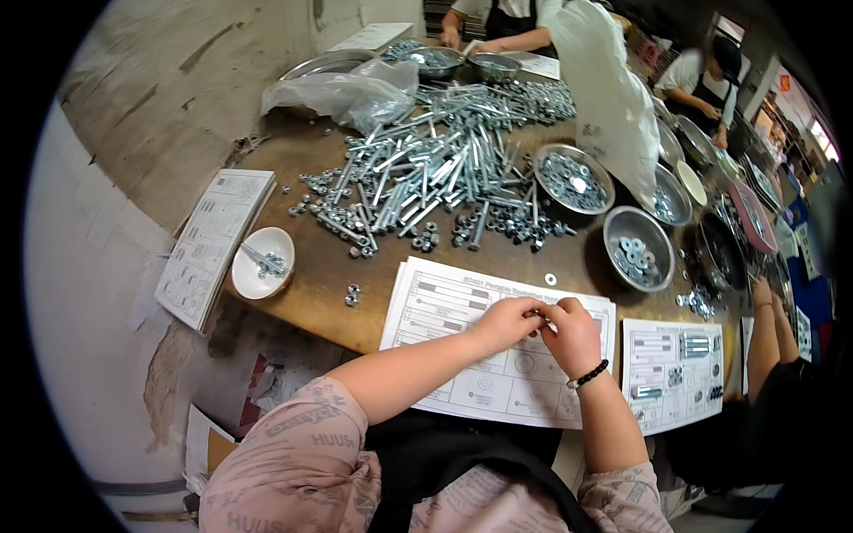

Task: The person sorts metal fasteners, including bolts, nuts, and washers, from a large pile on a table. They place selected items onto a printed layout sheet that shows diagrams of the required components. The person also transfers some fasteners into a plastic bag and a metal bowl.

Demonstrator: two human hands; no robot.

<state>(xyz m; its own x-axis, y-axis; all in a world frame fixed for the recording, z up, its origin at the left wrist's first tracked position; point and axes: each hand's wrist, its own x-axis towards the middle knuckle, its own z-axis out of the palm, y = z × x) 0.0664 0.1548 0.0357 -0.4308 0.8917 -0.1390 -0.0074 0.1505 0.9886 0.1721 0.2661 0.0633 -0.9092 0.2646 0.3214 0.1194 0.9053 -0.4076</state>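
Both my hands meet over a stack of printed diagram sheets (pixel 444 355) at the table's front edge. My left hand (pixel 511 323) is closed, its fingertips pinching something small and dark. My right hand (pixel 573 333), with a beaded bracelet on the wrist, touches the same spot with closed fingers. The fingers hide most of what is held, so its kind does not show. A loose washer (pixel 550 279) lies just beyond the sheets. Two or so nuts (pixel 353 295) sit to the left of them.
A big heap of bolts (pixel 435 169) and nuts spreads behind the sheets. Steel bowls (pixel 638 249) of washers stand right, a white bowl (pixel 263 264) of parts left. A second sheet (pixel 673 373) bears sorted hardware. A white sack (pixel 613 98) stands behind; other people work around.
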